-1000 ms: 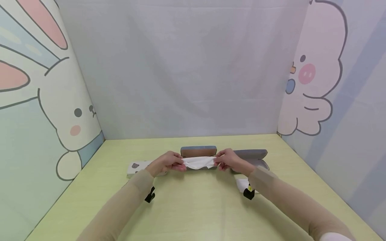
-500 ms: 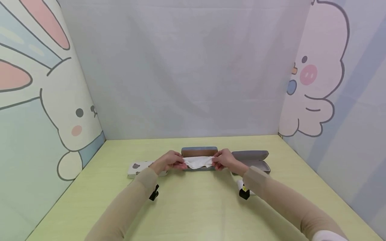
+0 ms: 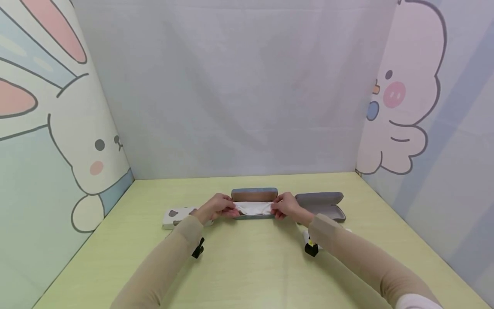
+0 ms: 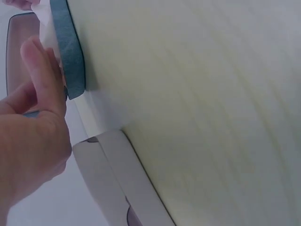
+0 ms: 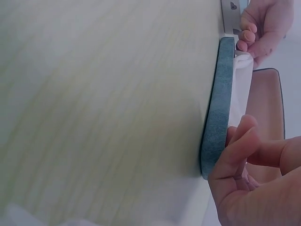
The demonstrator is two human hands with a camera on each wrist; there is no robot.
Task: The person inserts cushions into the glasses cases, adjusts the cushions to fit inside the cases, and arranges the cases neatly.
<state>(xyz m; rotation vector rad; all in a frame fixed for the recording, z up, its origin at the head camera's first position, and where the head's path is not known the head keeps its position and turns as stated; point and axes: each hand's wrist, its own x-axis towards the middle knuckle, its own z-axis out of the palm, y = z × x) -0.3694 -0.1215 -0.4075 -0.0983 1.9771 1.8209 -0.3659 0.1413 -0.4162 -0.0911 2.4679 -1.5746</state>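
Observation:
In the head view, a blue glasses case (image 3: 255,217) stands open with its brown-lined lid (image 3: 254,196) raised at the back. A white cloth (image 3: 254,209) lies stretched along its base, sagging a little in the middle. My left hand (image 3: 219,206) pinches the cloth's left end at the case's left edge. At the other edge, my right hand (image 3: 286,206) pinches the right end. The right wrist view shows the cloth (image 5: 241,84) inside the blue rim (image 5: 218,113), with fingertips at both ends. My left fingers partly hide the cloth in the left wrist view.
To the left lies a shut white case with bear prints (image 3: 178,216), close to my left wrist. A grey glasses case (image 3: 326,208) stands open on the right, behind my right wrist. Another white cloth (image 3: 306,235) is partly under my right forearm on the table (image 3: 247,266).
Both hands have lowered the cloth into the blue case, so it hangs less over the front rim. My right hand has shifted slightly left.

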